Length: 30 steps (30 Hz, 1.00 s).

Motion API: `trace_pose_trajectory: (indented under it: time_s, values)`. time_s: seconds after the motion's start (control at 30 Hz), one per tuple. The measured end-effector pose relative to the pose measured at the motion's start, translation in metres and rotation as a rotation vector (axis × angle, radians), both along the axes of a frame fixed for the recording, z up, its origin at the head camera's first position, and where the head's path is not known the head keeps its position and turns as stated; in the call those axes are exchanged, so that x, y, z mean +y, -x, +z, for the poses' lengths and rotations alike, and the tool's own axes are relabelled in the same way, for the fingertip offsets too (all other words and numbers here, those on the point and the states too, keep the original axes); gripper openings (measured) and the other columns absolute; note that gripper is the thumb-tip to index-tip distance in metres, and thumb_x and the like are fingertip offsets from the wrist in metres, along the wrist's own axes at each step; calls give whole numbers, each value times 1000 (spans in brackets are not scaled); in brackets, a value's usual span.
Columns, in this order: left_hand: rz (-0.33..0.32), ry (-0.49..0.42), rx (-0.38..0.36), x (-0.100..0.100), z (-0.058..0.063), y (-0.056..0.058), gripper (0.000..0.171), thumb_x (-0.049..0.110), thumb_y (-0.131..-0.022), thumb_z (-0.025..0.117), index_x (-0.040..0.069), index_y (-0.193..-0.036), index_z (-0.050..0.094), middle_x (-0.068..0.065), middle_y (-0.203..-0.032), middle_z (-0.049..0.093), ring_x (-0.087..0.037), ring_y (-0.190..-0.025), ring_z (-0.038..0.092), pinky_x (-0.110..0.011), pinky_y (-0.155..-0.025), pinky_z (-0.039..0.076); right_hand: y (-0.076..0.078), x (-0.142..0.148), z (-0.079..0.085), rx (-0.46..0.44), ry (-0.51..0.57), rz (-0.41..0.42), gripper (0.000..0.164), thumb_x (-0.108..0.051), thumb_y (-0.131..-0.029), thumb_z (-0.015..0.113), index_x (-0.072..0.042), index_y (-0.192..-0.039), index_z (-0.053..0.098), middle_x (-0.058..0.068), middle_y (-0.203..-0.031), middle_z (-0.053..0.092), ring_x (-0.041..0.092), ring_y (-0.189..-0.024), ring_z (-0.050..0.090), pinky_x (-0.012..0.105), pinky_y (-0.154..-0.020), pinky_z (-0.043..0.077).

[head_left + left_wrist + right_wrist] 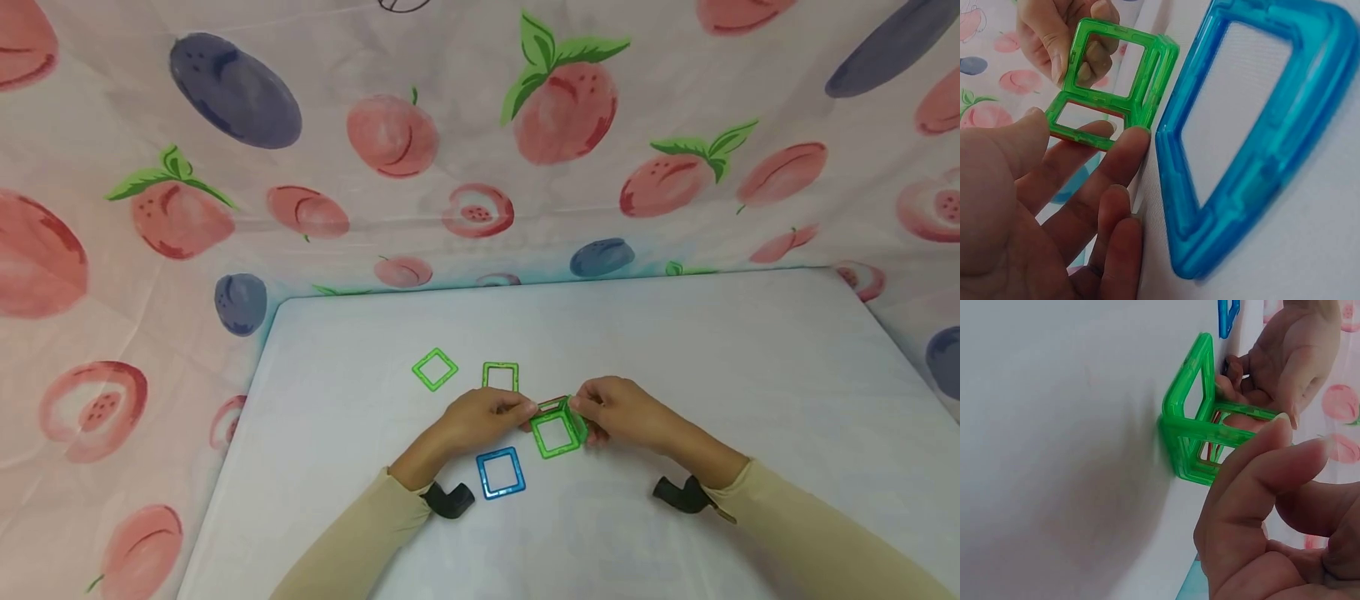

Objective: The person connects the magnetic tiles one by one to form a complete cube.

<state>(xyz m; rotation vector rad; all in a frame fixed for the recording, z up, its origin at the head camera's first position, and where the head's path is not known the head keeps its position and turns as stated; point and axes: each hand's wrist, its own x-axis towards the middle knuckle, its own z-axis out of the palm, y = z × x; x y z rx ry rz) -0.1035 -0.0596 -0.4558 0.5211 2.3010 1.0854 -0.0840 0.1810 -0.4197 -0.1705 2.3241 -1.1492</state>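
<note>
A small hollow shape of green square magnetic tiles [561,452] stands on the white table between the two hands. Green frames meet at right angles in it, and a red-edged tile [553,401] lies at its far side. My left hand [483,421] pinches the red-edged side between thumb and fingers. On the other side, my right hand [621,412] pinches the edge of an upright green tile [1200,429] with thumb and fingertips. A loose blue square tile [1297,169] lies close to my left wrist, apart from the green shape.
Beyond my left hand lie a green square tile [500,365] and another green tile [423,380] turned like a diamond. A fruit-print cloth [465,75] hangs behind the white table [337,350]. Black wrist mounts [450,502] sit under both forearms.
</note>
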Motion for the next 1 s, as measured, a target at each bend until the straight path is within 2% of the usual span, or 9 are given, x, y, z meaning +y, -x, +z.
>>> trace_pose_trajectory:
  time_s: [0.23, 0.4, 0.5, 0.63, 0.83, 1.0]
  values:
    - [-10, 9, 14, 2, 2, 0, 40, 61, -89, 46, 31, -99, 70, 8, -77, 67, -12, -57, 63, -29, -56, 49, -2, 3, 2, 69, -42, 19, 26, -31, -96, 54, -6, -95, 60, 5, -64, 60, 18, -54, 57, 31, -51, 47]
    - [-19, 37, 40, 1, 3, 0, 39, 60, -90, 46, 31, -101, 70, 10, -79, 66, -11, -62, 62, -27, -59, 48, -8, 8, 4, 200, -138, 41, 24, -39, -88, 64, -15, -89, 63, -2, -68, 59, 13, -59, 54, 27, -53, 45]
    - [-31, 54, 57, 1, 3, 0, 38, 60, -90, 46, 32, -100, 70, 11, -79, 66, -8, -65, 61, -26, -61, 47, -12, 10, 4, 283, -186, 80, 16, -34, -83, 70, -19, -86, 65, -8, -70, 58, 10, -64, 52, 24, -56, 44]
    - [-60, 57, 73, -1, 1, 0, 37, 61, -88, 49, 34, -99, 71, 13, -77, 66, -6, -69, 58, -26, -63, 45, -15, 11, 3, 381, -205, 101, 9, -24, -84, 70, -17, -89, 69, -11, -71, 58, 8, -65, 50, 22, -57, 43]
    - [-107, 35, 52, -3, 3, 2, 35, 62, -87, 50, 37, -103, 70, 15, -79, 66, -5, -75, 58, -26, -68, 46, -7, 12, -1, 484, -212, 109, 9, -21, -87, 68, -18, -94, 71, -12, -73, 58, 7, -64, 48, 22, -58, 43]
    - [-71, -5, 35, -4, 3, 2, 32, 58, -91, 46, 40, -114, 62, 14, -85, 67, -6, -80, 59, -29, -76, 46, 3, 11, -5, 504, -193, 134, 10, -23, -88, 66, -22, -96, 71, -13, -77, 60, 8, -67, 49, 23, -61, 43]
